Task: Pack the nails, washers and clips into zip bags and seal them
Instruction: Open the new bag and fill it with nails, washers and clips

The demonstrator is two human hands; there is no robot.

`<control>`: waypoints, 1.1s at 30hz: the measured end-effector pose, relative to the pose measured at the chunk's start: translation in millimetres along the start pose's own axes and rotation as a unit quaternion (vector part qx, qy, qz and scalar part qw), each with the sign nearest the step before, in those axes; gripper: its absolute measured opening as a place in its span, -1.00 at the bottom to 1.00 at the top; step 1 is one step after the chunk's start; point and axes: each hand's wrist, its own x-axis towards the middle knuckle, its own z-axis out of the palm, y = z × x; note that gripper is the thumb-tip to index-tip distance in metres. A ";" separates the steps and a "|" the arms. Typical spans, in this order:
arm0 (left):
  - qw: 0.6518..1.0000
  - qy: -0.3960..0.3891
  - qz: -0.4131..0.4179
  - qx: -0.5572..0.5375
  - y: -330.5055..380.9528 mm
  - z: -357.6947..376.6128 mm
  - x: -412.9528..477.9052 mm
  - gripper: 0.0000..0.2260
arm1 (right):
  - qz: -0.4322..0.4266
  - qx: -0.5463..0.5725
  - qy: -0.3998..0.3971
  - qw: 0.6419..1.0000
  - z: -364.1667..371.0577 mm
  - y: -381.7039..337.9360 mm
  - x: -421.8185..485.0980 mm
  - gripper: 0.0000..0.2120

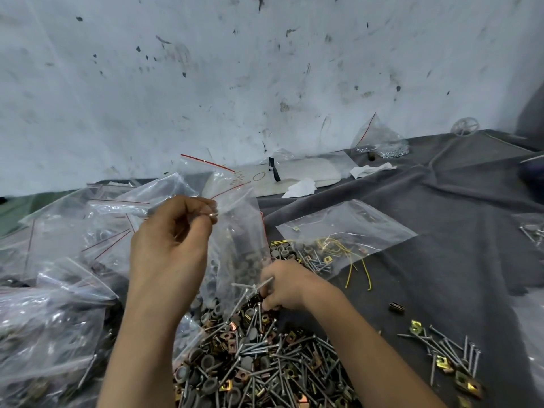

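I saw bare worktop (441, 245) right of the hardware pile (265, 363), room to pass; heaped zip bags (53, 319) crowded the left; the wall (265, 69) closed the back.

Heap of nails, washers and clips (265, 366) at near centre of the bench (447, 269); raised zip bag (238, 240) above its far edge; filled bags (50, 325) left; flat bag (347, 225) behind right; small scatter (447, 357) right, apart

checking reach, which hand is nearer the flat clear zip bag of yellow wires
Right. The right hand, gripping steel nails, sits just below-left of the flat clear zip bag of yellow wires; the left hand is farther left, holding up another clear bag.
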 end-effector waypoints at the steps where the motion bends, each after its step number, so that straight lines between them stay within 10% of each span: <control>1: 1.000 -0.001 0.002 -0.004 0.3 0.1 -0.1 -0.79 | -0.010 -0.007 0.001 1.000 0.2 -0.1 -0.3 -0.77; 15: 0.998 -0.042 0.035 -0.036 7.9 -2.2 -3.1 -0.88 | -0.048 0.078 -0.033 0.995 -6.1 5.6 -3.8 -0.94; 21: 0.994 -0.082 0.053 -0.052 9.5 -0.8 -4.4 -0.85 | 0.004 0.199 0.223 0.954 -57.2 13.8 -29.6 -0.83; 27: 0.983 -0.150 0.102 -0.017 10.1 8.2 -6.1 -0.87 | -0.224 0.328 0.473 0.786 -96.8 -37.4 -90.4 -0.91; 33: 0.982 -0.147 0.119 -0.009 11.2 7.5 -7.0 -0.91 | -0.198 0.107 0.423 0.878 -79.4 -61.8 -91.2 -0.85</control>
